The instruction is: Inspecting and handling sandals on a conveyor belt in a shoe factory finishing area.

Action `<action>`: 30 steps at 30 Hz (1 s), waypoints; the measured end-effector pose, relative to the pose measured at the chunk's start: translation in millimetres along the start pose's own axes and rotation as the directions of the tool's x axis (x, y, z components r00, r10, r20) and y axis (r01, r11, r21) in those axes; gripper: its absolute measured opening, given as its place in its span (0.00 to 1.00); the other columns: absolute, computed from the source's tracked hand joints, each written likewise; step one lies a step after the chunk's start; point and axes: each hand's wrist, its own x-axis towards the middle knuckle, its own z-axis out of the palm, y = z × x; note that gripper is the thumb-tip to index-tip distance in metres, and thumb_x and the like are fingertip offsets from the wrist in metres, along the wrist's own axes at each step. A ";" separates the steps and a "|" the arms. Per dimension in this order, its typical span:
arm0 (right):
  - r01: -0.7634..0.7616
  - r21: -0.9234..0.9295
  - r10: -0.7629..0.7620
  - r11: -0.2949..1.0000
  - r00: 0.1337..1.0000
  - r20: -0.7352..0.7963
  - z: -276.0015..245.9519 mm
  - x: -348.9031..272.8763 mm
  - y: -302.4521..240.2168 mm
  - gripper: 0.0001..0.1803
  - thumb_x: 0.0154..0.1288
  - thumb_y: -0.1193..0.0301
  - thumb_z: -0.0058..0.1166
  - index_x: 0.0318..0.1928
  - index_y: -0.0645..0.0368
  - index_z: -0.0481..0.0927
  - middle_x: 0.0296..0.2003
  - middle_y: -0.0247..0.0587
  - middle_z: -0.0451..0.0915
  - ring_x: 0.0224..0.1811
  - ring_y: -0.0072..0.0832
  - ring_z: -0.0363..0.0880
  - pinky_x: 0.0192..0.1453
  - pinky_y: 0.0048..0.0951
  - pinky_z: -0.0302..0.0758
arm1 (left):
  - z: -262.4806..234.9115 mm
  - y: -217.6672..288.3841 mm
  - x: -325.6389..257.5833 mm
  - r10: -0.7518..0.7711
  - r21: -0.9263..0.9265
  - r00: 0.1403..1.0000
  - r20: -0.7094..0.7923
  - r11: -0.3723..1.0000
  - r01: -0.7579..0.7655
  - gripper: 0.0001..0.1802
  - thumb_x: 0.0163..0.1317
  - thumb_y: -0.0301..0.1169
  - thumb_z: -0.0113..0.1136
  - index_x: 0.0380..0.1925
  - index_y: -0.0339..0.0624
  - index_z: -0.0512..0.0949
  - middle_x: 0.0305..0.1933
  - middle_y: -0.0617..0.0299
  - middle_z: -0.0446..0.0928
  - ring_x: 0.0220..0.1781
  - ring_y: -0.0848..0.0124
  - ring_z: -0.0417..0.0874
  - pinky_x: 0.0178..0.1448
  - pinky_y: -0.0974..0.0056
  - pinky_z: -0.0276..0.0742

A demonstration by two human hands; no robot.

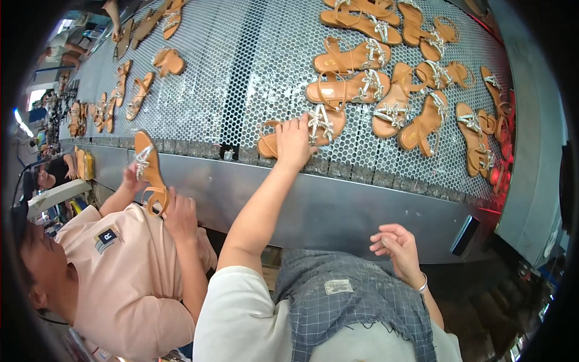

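My left hand (294, 145) reaches to the near edge of a perforated metal conveyor (265, 72). Its fingers close over the middle of a tan sandal (331, 125) with sparkling silver straps, which lies on the mesh. Part of this sandal's sole is hidden under the hand. My right hand (397, 248) hangs in the air before the conveyor's metal side, near my checked apron (362, 295). Its fingers are loosely bent and somewhat apart, with nothing in them. Just beyond my left hand lies another tan sandal (348, 88).
More tan sandals (427, 120) lie across the conveyor's right part, others (140, 95) farther left. On my left, a co-worker in a pink shirt (132, 271) holds a sandal (148, 163) in both hands. Red light glows beside a grey housing (534, 151) at the right.
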 end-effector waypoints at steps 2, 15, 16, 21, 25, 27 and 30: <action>0.015 -0.019 -0.015 1.000 1.000 -0.017 0.0 -15.1 1.8 0.12 0.66 0.76 0.49 0.49 0.65 0.72 0.38 0.48 0.82 0.35 0.29 0.83 0.37 0.24 0.79 | -9.3 -1.8 -6.2 0.018 0.009 1.000 -0.004 1.000 -0.018 0.50 0.32 0.43 0.76 0.59 0.40 0.66 0.43 0.55 0.74 0.48 0.58 0.74 0.53 0.53 0.63; 0.201 0.215 -0.207 0.956 0.978 0.007 -33.2 -92.1 50.5 0.20 0.70 0.67 0.46 0.57 0.68 0.67 0.47 0.48 0.77 0.40 0.30 0.82 0.38 0.25 0.81 | -99.2 170.4 -226.0 0.474 -0.364 0.881 -0.016 0.818 -0.446 0.48 0.31 0.44 0.75 0.58 0.43 0.69 0.44 0.57 0.71 0.48 0.60 0.72 0.54 0.52 0.61; 0.297 0.098 -0.277 0.950 0.945 -0.175 -37.7 -97.4 66.4 0.18 0.68 0.70 0.49 0.53 0.69 0.71 0.45 0.43 0.78 0.43 0.26 0.79 0.46 0.26 0.77 | -104.9 186.7 -243.0 0.459 -0.414 0.888 -0.014 0.806 -0.423 0.48 0.28 0.42 0.76 0.57 0.43 0.70 0.46 0.57 0.71 0.50 0.58 0.72 0.54 0.53 0.62; 0.377 -0.010 -0.374 0.926 0.918 -0.134 -77.0 -143.8 96.1 0.14 0.65 0.72 0.52 0.47 0.69 0.76 0.41 0.40 0.80 0.44 0.22 0.77 0.50 0.26 0.73 | -118.7 184.5 -298.3 0.343 -0.575 0.928 -0.145 0.734 -0.361 0.38 0.36 0.37 0.72 0.53 0.39 0.73 0.53 0.55 0.71 0.56 0.58 0.70 0.57 0.54 0.66; 0.288 -0.022 -0.289 0.957 0.957 -0.031 -104.0 -154.1 127.1 0.15 0.63 0.70 0.56 0.45 0.68 0.78 0.37 0.37 0.81 0.39 0.19 0.78 0.46 0.23 0.74 | -61.1 153.6 -357.7 -0.101 -0.877 0.978 0.184 0.432 0.210 0.25 0.61 0.34 0.50 0.59 0.37 0.68 0.58 0.53 0.70 0.60 0.64 0.69 0.63 0.63 0.65; 0.319 -0.075 -0.319 0.945 0.948 0.012 -103.3 -152.3 133.7 0.14 0.62 0.70 0.58 0.44 0.68 0.79 0.35 0.35 0.81 0.37 0.18 0.77 0.44 0.23 0.75 | -35.8 137.6 -369.4 0.042 -0.853 0.853 0.520 -0.028 0.522 0.31 0.68 0.47 0.48 0.62 0.34 0.64 0.58 0.53 0.70 0.61 0.66 0.69 0.64 0.64 0.65; 0.296 -0.055 -0.296 0.954 0.955 0.018 -120.5 -150.7 144.0 0.14 0.60 0.72 0.59 0.44 0.68 0.79 0.35 0.35 0.81 0.37 0.17 0.76 0.44 0.23 0.75 | -10.3 156.0 -386.3 0.063 -0.803 0.819 0.570 -0.172 0.571 0.31 0.68 0.50 0.48 0.57 0.32 0.67 0.53 0.55 0.73 0.55 0.68 0.74 0.62 0.64 0.67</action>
